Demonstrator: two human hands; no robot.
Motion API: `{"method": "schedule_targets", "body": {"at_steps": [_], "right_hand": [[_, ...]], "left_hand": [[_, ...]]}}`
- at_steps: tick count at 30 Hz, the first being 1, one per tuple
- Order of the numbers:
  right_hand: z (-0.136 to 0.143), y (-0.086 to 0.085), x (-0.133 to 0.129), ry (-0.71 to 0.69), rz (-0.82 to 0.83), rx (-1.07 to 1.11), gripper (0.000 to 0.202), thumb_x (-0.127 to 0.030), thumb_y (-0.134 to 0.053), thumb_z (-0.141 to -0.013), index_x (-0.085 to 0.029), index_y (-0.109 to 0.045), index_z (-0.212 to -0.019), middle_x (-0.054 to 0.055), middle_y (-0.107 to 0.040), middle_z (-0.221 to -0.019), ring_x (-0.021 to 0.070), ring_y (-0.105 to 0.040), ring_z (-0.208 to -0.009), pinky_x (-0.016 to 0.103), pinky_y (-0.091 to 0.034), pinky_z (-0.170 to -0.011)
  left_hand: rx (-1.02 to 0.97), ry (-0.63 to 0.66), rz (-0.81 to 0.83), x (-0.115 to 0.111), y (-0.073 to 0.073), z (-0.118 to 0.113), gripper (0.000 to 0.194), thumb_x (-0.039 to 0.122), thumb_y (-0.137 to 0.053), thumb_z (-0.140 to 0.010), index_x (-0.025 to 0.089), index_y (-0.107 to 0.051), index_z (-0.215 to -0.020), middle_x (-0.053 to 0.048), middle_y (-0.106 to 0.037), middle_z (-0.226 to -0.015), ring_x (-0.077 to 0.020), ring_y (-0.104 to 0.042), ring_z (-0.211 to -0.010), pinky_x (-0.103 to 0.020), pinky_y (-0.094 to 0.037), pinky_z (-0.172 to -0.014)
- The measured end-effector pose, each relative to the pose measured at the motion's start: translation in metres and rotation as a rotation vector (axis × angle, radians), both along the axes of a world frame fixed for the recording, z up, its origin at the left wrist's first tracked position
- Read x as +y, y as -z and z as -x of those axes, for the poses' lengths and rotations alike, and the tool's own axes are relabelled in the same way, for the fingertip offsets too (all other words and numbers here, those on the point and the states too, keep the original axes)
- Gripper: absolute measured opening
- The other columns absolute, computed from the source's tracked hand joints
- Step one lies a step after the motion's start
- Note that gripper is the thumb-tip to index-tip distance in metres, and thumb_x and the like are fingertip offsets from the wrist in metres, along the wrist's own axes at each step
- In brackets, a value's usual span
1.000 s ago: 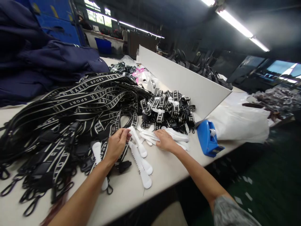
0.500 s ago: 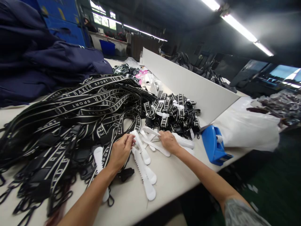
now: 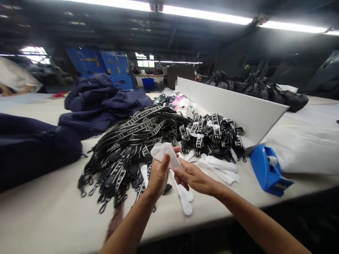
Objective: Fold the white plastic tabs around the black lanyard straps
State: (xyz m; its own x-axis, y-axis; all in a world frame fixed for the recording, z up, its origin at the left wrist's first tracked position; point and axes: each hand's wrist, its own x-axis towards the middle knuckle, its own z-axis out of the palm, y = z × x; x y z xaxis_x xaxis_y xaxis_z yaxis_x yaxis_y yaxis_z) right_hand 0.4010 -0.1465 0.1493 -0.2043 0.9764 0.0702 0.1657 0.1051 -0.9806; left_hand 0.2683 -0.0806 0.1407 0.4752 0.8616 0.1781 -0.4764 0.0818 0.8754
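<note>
In front of me, my left hand (image 3: 158, 176) grips a few white serrated strips (image 3: 165, 151) with rounded ends, the thumb laid over them. My right hand (image 3: 194, 177) pinches the lower right end of the same strips. Below the hands, more white strips (image 3: 186, 204) lie on the table, and another heap of loose strips (image 3: 221, 165) is right of my right hand. Long black straps with white lettering (image 3: 137, 127) are piled beyond my left hand. Folded lettered straps (image 3: 212, 135), some banded with white strips, form a heap behind my right hand.
A blue tape dispenser (image 3: 268, 171) stands near the table's right front edge. Behind it rises a white panel (image 3: 233, 106). Navy bags (image 3: 97, 106) lie at left, and clear plastic (image 3: 309, 148) covers the right side. A person's white sleeve (image 3: 17, 76) shows far left.
Both hands have lifted from the table and come together, now holding several white strips between them. My view has levelled and swung left, bringing more navy bags into sight.
</note>
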Motion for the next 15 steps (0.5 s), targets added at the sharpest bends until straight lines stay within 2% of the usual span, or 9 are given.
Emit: {"method": "schedule_targets", "body": {"at_steps": [2,4,8,9,11,13,15], "right_hand": [[0.014,0.0,-0.02,-0.005,-0.014,-0.035,0.039,-0.058,-0.04,-0.099,-0.02,-0.046,-0.093,-0.003,-0.053,-0.073,0.0067,-0.047,-0.05,0.019,-0.039,-0.043],[0.027,-0.001,-0.038,-0.009,-0.021,-0.054,0.041,-0.058,-0.035,-0.1,-0.02,-0.046,-0.093,-0.003,-0.052,-0.073,0.0066,-0.047,-0.05,0.019,-0.041,-0.044],[0.044,-0.004,-0.062,-0.039,-0.023,-0.041,0.045,-0.062,-0.032,-0.099,-0.02,-0.047,-0.1,-0.003,-0.053,-0.074,0.0054,-0.046,-0.045,0.017,-0.04,-0.038],[0.046,-0.004,-0.065,-0.068,-0.008,-0.017,0.048,-0.064,-0.032,-0.098,-0.019,-0.047,-0.102,-0.003,-0.055,-0.075,0.0056,-0.047,-0.042,0.017,-0.039,-0.036],[0.048,-0.003,-0.071,-0.177,0.053,0.072,0.053,-0.067,-0.032,-0.097,-0.017,-0.049,-0.102,-0.001,-0.059,-0.073,0.0067,-0.048,-0.039,0.017,-0.037,-0.032],[0.048,0.0,-0.077,-0.291,0.128,0.175,0.056,-0.069,-0.035,-0.096,-0.016,-0.051,-0.1,-0.001,-0.06,-0.065,0.0071,-0.046,-0.037,0.017,-0.035,-0.032],[0.047,0.005,-0.085,-0.336,0.184,0.246,0.055,-0.07,-0.039,-0.094,-0.016,-0.051,-0.102,-0.003,-0.058,-0.059,0.0063,-0.041,-0.035,0.016,-0.033,-0.03]], "left_hand": [[0.003,-0.073,0.051,-0.017,-0.014,0.011,0.066,0.069,-0.064,-0.079,0.021,-0.055,-0.124,-0.008,-0.074,-0.103,-0.0233,-0.068,-0.1,-0.03,-0.054,-0.084],[0.01,-0.089,0.075,-0.031,-0.023,0.023,0.063,0.071,-0.055,-0.083,0.021,-0.056,-0.121,-0.006,-0.075,-0.092,-0.0216,-0.069,-0.091,-0.028,-0.055,-0.076],[0.04,-0.044,0.064,-0.051,-0.025,0.043,0.062,0.072,-0.04,-0.09,0.016,-0.061,-0.11,-0.008,-0.074,-0.087,-0.021,-0.069,-0.093,-0.029,-0.055,-0.083],[0.046,-0.014,0.062,-0.056,-0.024,0.048,0.062,0.071,-0.04,-0.09,0.016,-0.063,-0.105,-0.009,-0.074,-0.088,-0.0206,-0.069,-0.093,-0.028,-0.054,-0.082],[0.058,0.102,0.072,-0.064,-0.02,0.057,0.061,0.071,-0.044,-0.088,0.015,-0.064,-0.097,-0.01,-0.073,-0.087,-0.0172,-0.067,-0.077,-0.024,-0.054,-0.068],[0.061,0.259,0.072,-0.072,-0.016,0.065,0.061,0.073,-0.047,-0.086,0.015,-0.065,-0.093,-0.009,-0.071,-0.085,-0.013,-0.06,-0.058,-0.021,-0.047,-0.05],[0.059,0.353,0.042,-0.082,-0.012,0.072,0.063,0.075,-0.046,-0.084,0.015,-0.065,-0.093,-0.009,-0.069,-0.085,-0.013,-0.056,-0.055,-0.021,-0.041,-0.041]]}}
